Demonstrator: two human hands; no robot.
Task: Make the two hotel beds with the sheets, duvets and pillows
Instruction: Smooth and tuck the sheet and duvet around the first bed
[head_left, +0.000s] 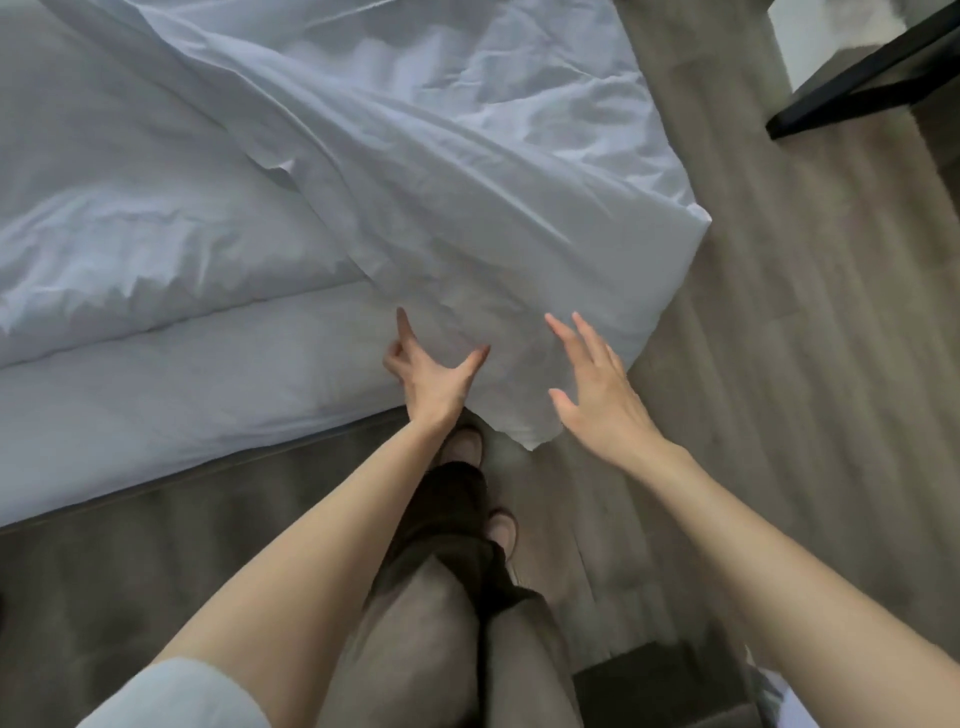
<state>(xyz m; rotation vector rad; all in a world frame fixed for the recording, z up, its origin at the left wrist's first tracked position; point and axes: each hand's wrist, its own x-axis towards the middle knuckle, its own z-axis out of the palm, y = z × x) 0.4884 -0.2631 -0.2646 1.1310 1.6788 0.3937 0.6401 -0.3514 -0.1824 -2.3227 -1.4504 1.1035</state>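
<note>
A white, wrinkled sheet lies draped over the near corner of the bed and hangs down past the mattress side toward the floor. Under it at the left lies a white duvet in soft folds. My left hand is at the hanging corner with thumb and fingers spread, touching the fabric but not closed on it. My right hand hovers open beside the same corner, fingers apart, holding nothing.
Grey-brown wood-look floor runs along the bed's right side. A black-legged piece of furniture stands at the top right. My legs and shoes are right at the bed corner. A dark bed base shows below the mattress.
</note>
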